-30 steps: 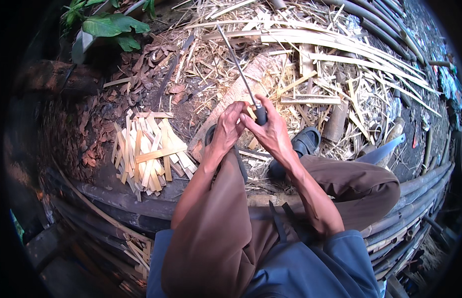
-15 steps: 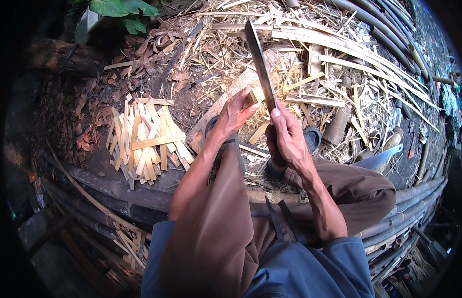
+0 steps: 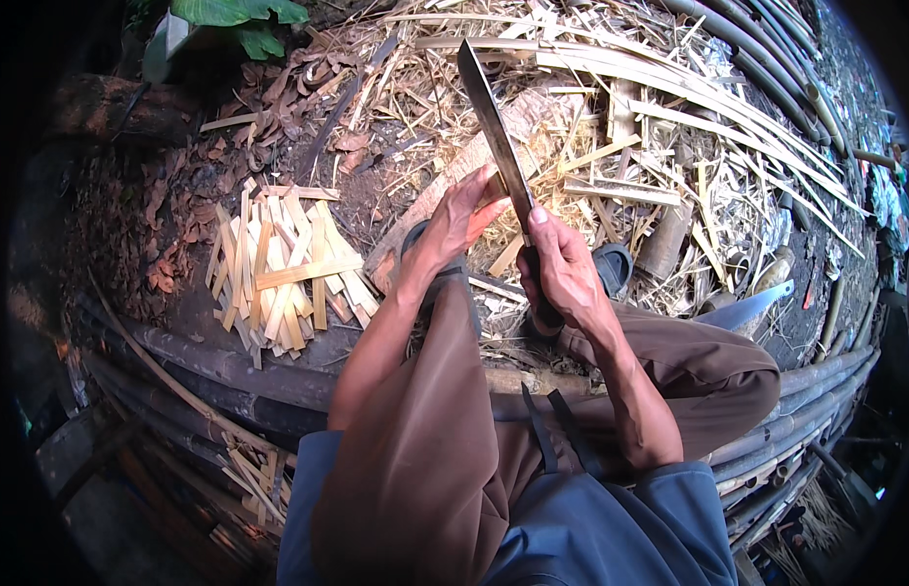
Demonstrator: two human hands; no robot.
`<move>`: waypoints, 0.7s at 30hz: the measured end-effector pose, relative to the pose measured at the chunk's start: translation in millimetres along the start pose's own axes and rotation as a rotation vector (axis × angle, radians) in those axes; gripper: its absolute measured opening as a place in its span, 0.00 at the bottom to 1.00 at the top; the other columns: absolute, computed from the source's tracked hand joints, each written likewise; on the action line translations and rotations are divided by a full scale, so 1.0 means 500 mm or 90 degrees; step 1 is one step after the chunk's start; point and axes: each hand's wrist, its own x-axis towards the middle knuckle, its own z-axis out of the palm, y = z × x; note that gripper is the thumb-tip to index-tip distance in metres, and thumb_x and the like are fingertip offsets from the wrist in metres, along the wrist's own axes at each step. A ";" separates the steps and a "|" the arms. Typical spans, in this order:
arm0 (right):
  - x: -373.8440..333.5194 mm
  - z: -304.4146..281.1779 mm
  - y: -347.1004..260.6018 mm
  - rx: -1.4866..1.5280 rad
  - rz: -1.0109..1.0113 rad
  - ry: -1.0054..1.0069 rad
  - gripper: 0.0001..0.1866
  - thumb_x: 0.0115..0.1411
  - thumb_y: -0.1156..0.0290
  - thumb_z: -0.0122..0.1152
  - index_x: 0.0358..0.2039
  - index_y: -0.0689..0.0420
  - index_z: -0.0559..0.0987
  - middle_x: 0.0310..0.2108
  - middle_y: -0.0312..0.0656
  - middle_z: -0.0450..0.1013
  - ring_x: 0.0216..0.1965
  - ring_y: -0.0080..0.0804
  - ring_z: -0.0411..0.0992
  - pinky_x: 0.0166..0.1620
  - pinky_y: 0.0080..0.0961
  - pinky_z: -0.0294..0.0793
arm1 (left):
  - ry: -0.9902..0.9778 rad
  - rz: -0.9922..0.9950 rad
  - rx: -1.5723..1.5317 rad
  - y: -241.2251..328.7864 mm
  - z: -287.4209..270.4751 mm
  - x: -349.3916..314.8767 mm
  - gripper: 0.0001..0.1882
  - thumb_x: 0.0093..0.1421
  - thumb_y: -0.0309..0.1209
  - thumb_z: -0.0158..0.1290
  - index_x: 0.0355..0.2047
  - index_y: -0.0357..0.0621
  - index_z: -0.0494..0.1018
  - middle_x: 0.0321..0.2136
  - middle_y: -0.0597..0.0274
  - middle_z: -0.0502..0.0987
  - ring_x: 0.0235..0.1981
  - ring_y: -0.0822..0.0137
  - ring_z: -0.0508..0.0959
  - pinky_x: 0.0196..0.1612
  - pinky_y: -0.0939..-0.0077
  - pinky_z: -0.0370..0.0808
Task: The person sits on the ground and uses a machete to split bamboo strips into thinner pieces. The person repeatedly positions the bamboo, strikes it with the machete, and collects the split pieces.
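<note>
My right hand [image 3: 564, 269] is wrapped round the dark handle of a machete [image 3: 495, 127], its thumb along the top of the grip. The long blade slants up and to the left. My left hand [image 3: 456, 223] is closed on a short bamboo piece [image 3: 495, 186], most of which is hidden by the fingers and the blade. The blade crosses right beside that piece; whether they touch I cannot tell. Below both hands lies a pale wooden plank [image 3: 394, 246], dusted with shavings. Left of my left hand is a heap of short split bamboo slats [image 3: 310, 272].
Long bamboo strips [image 3: 660, 76] and shavings litter the ground ahead. A saw blade [image 3: 747, 309] lies beyond my right knee. Bamboo poles [image 3: 235, 369] run along both sides of my seat. Dry leaves [image 3: 164, 269] cover the far left, and a dark log [image 3: 123, 112] lies there.
The machete has tilted further left, its blade now over the bamboo piece. My left hand has turned slightly, so less of the piece shows.
</note>
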 end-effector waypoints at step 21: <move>0.005 0.007 -0.013 -0.215 -0.085 0.040 0.23 0.72 0.60 0.41 0.65 0.48 0.64 0.20 0.45 0.68 0.23 0.29 0.68 0.33 0.32 0.69 | -0.002 -0.003 0.125 0.054 -0.018 0.039 0.16 0.59 0.22 0.53 0.48 0.35 0.66 0.36 0.40 0.73 0.38 0.39 0.75 0.37 0.55 0.74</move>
